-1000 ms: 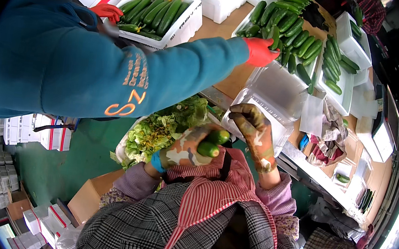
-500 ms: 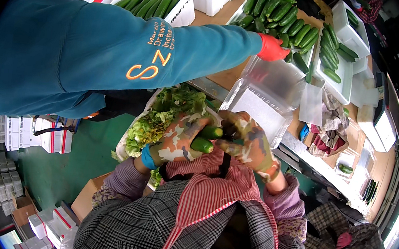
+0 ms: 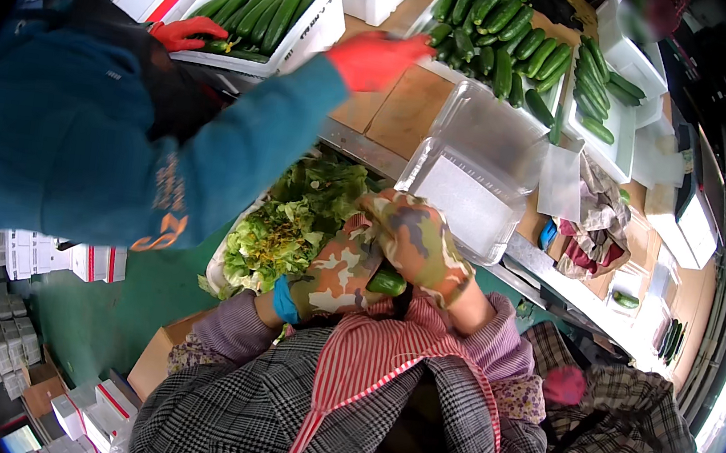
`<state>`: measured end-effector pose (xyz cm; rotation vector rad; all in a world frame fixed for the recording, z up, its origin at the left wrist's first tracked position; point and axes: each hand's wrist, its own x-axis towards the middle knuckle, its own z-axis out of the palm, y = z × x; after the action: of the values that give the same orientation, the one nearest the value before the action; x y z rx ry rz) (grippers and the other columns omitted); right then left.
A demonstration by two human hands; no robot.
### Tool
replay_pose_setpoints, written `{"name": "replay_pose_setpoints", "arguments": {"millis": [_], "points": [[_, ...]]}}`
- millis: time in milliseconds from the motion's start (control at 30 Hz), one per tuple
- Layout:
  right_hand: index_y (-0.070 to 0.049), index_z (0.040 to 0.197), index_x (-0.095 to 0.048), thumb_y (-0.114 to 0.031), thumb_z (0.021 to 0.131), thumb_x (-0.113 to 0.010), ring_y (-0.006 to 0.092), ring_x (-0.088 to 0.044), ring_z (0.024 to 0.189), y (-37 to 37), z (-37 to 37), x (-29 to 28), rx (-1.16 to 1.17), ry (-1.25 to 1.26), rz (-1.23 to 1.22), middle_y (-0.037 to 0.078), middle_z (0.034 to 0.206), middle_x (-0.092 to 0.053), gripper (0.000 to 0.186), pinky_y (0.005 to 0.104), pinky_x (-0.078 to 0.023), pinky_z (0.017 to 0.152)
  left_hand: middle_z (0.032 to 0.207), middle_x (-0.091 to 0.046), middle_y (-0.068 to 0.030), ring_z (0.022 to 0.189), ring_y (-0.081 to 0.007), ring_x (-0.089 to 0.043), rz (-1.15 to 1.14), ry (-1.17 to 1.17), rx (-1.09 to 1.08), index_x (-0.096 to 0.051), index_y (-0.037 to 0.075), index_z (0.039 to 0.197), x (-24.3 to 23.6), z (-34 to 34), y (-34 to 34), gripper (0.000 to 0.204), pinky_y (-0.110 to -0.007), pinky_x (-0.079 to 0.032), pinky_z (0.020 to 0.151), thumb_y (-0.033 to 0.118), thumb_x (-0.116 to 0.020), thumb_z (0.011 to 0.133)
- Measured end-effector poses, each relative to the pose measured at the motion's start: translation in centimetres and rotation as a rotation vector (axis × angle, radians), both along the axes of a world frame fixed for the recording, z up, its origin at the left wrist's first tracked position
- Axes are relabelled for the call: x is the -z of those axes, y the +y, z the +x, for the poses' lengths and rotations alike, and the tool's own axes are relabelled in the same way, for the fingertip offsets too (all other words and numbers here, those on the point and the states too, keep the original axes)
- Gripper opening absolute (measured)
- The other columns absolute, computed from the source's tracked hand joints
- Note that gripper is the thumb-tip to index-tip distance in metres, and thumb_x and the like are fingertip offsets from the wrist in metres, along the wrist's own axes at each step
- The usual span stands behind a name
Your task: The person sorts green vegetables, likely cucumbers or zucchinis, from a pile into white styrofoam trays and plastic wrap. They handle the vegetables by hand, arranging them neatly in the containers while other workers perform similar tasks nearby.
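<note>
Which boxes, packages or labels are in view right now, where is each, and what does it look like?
White foam box: top left, red stripe, holds cucumbers.
Clear plastic tray: centre, rectangular, beyond the gloved hands.
White trays: top right, cucumbers inside.
Small white cartons: left, red markings, stacked.
Cardboard box: lower left, brown.
Small cartons: bottom left, white and red.

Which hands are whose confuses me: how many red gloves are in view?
2. One red glove rests on cucumbers in the upper-left white box; the other is over the wooden board.

R hand (image 3: 419,242) now closed over cucumber (image 3: 387,282), meeting L hand (image 3: 340,273).
</note>
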<state>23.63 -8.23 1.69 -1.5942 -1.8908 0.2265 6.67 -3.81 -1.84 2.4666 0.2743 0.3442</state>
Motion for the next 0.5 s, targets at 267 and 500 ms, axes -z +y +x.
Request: {"name": "replay_pose_setpoints", "arguments": {"millis": [267, 500], "points": [[-0.001, 0.109, -0.063, -0.013, 0.087, -0.058, 0.0211, -0.067, 0.075, -0.2, 4.3, 1.9, 0.292, 0.501, -0.369, 0.013, 0.081, -0.065, 0.025, 0.0321, -0.052, 0.066, 0.110, -0.052, -0.0149, 0.101, -0.0371, -0.051, -0.077, -0.051, -0.047, -0.048, 0.007, 0.122, -3.2, 0.7, 0.8, 0.066, -0.045, -0.042, 0.087, 0.037, -0.074, 0.069], [-0.005, 0.109, -0.063, -0.011, 0.085, -0.059, 0.0304, -0.064, 0.068, -0.7, 3.3, -1.1, 0.222, 0.624, -0.198, 0.015, 0.076, -0.065, 0.025, 0.0373, -0.049, 0.060, 0.111, -0.053, -0.0147, 0.101, -0.0355, -0.052, -0.105, -0.051, -0.066, -0.047, 0.006, 0.123, -2.5, 1.3, 1.9, 0.066, -0.045, -0.042, 0.087, 0.037, -0.073, 0.070]]}}
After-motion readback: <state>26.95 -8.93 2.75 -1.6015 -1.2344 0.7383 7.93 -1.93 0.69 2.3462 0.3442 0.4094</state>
